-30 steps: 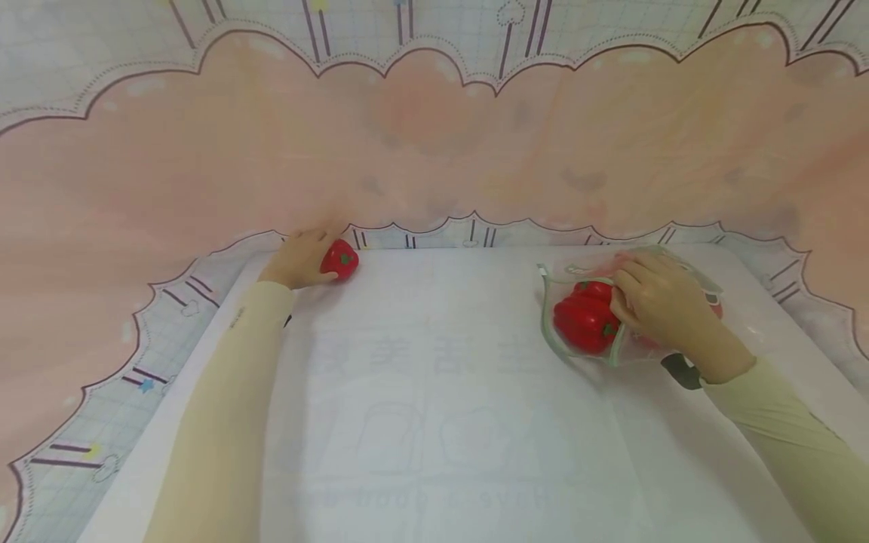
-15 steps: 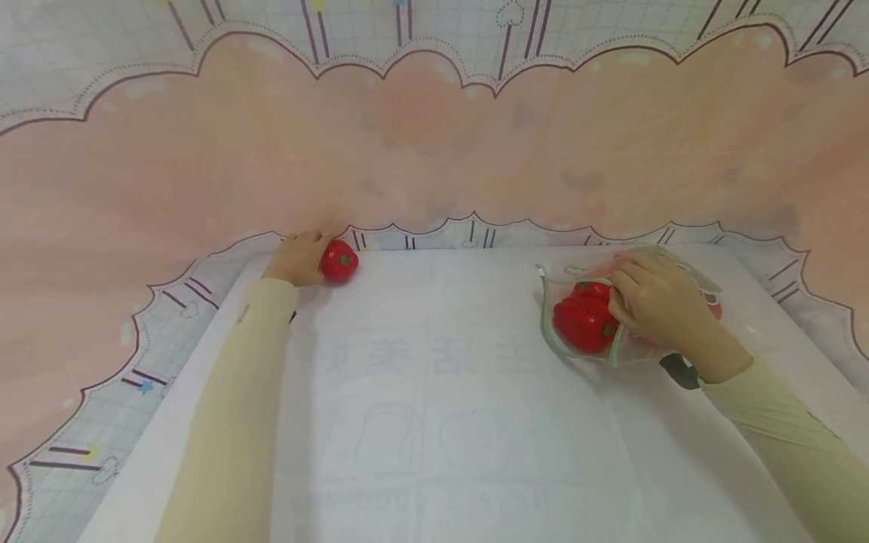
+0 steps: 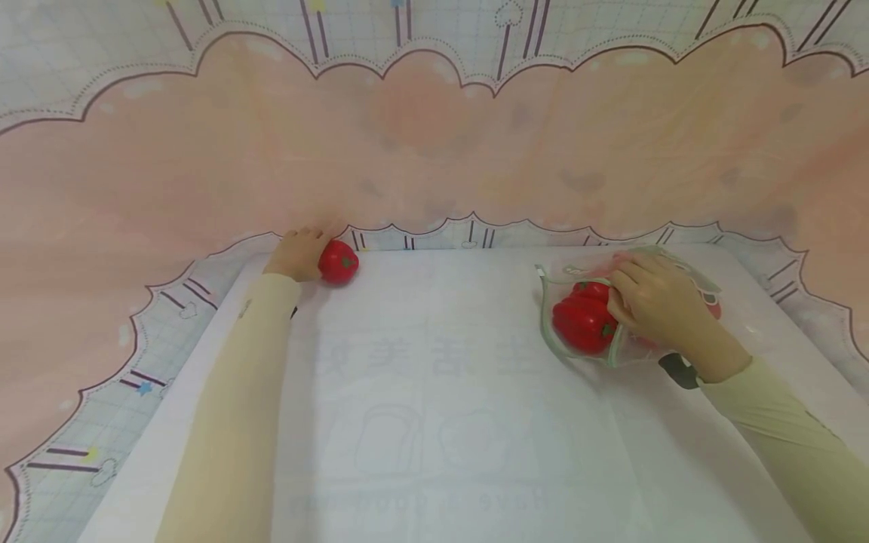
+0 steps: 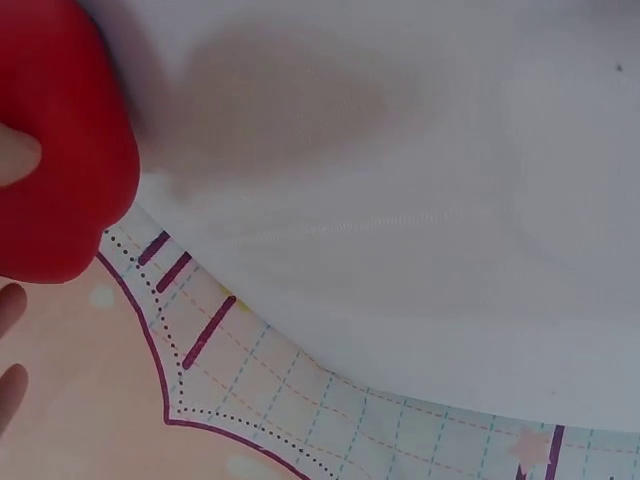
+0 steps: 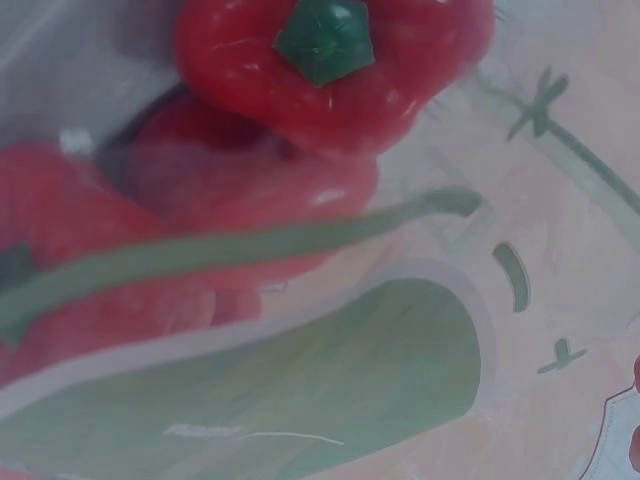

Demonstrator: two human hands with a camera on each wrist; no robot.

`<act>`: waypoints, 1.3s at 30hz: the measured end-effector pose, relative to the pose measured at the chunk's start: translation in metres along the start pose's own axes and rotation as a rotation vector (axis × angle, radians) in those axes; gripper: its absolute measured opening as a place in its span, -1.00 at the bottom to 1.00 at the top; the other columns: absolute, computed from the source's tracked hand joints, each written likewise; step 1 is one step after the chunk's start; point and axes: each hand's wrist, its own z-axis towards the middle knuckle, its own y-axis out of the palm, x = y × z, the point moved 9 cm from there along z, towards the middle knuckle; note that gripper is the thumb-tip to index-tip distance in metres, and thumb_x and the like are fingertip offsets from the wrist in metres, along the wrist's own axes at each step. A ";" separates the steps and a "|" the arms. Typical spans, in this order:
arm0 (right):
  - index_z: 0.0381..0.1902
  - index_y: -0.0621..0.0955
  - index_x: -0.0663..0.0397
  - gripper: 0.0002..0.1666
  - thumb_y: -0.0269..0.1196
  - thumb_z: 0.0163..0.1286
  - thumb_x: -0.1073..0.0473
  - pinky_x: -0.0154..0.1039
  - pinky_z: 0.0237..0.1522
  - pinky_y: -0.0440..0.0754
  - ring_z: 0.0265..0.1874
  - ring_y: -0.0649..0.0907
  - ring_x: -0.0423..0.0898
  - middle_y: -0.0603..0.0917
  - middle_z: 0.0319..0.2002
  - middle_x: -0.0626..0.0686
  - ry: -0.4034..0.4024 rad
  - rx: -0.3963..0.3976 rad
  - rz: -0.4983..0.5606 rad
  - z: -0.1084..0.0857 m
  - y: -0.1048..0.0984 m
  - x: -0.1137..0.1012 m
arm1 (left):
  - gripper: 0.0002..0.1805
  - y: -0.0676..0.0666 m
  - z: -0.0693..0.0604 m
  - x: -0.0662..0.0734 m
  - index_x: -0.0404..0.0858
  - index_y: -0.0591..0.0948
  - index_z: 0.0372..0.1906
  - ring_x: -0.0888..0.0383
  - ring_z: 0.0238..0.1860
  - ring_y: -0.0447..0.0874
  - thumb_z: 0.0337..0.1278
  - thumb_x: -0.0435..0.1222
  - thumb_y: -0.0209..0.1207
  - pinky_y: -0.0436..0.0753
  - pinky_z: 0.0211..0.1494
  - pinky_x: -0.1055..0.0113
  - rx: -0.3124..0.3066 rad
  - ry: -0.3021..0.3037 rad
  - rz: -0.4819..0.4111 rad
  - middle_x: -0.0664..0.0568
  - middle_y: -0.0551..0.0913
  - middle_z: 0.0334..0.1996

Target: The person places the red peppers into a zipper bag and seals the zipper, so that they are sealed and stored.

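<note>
At the far left of the white table, my left hand (image 3: 296,255) grips a red bell pepper (image 3: 339,262) from its left side. In the left wrist view, a fingertip (image 4: 15,155) presses on the pepper (image 4: 75,150) while two more show beside its lower edge. Over on the right, my right hand (image 3: 655,298) holds the edge of a clear plastic bag (image 3: 551,343) with green trim. Red bell peppers (image 3: 584,318) lie inside, partly hidden by the hand. The right wrist view shows several peppers (image 5: 330,110) through the bag's printed film (image 5: 380,350).
The white table (image 3: 434,422) carries faint printed lettering and outlines. Behind it hangs a peach cloth (image 3: 434,151) with scalloped, checked borders, which also shows along both table sides.
My left hand has closed in on the bell pepper; its thumb, seen in front earlier, is hidden in the head view. The pepper has shifted very slightly. My right hand and the bag stay put.
</note>
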 end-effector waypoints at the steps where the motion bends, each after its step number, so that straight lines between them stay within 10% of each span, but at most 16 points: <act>1: -0.54 0.52 0.36 -0.84 0.21 -0.08 0.31 0.11 -0.12 0.63 -0.26 0.63 0.21 0.65 -0.43 0.27 0.001 0.000 0.002 0.000 0.000 0.000 | 0.14 -0.001 -0.001 0.000 -0.14 -0.06 0.49 -0.26 0.29 0.24 -0.20 -0.35 0.39 0.20 0.39 -0.18 -0.001 0.004 -0.005 -0.29 0.29 0.32; 17: -0.52 0.52 0.36 -0.83 0.22 -0.08 0.31 0.09 -0.14 0.64 -0.29 0.62 0.19 0.64 -0.45 0.26 0.004 -0.010 0.002 0.000 0.001 0.000 | -0.04 -0.004 -0.009 0.017 -0.27 0.23 0.36 -0.17 0.27 0.29 -0.23 -0.21 0.45 0.28 0.37 -0.14 0.005 0.132 0.068 -0.19 0.42 0.23; 39: -0.49 0.52 0.35 -0.83 0.18 -0.04 0.29 0.06 -0.17 0.64 -0.33 0.61 0.18 0.63 -0.47 0.25 0.008 0.008 0.003 -0.001 0.000 -0.001 | -0.24 -0.034 -0.031 0.089 -0.33 0.40 0.18 -0.13 0.14 0.46 -0.20 -0.17 0.43 0.29 0.37 -0.09 0.100 0.347 0.098 -0.18 0.58 0.06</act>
